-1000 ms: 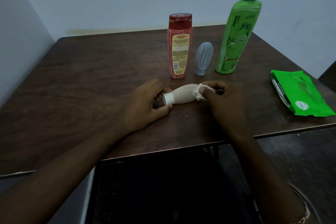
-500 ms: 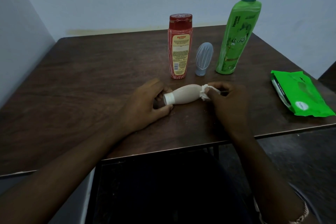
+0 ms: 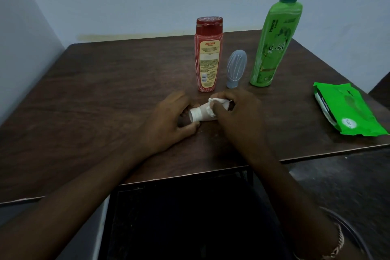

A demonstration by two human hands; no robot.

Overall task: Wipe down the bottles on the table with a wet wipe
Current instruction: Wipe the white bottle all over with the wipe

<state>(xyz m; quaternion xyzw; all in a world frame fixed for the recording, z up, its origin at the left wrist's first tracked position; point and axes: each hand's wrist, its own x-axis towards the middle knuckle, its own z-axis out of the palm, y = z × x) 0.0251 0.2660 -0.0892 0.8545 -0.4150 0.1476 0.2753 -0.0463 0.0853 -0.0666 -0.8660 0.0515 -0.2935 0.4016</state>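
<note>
Item, frame centre: small white bottle (image 3: 200, 114), light, likely slick; my left hand (image 3: 168, 121) pinched its cap end, my right hand (image 3: 236, 116) pressed the wet wipe (image 3: 213, 105) around its body.

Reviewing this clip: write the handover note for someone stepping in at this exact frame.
Left hand: steadies the capped end of the small white bottle, which lies on its side on the table.
Right hand: presses the wet wipe around the bottle's body.
Standing behind: red bottle, small grey bottle, green pump bottle.
Wipes pack lies at right.
Done: white bottle mid-wipe.
Left: cannot tell whether the other three have been wiped.
</note>
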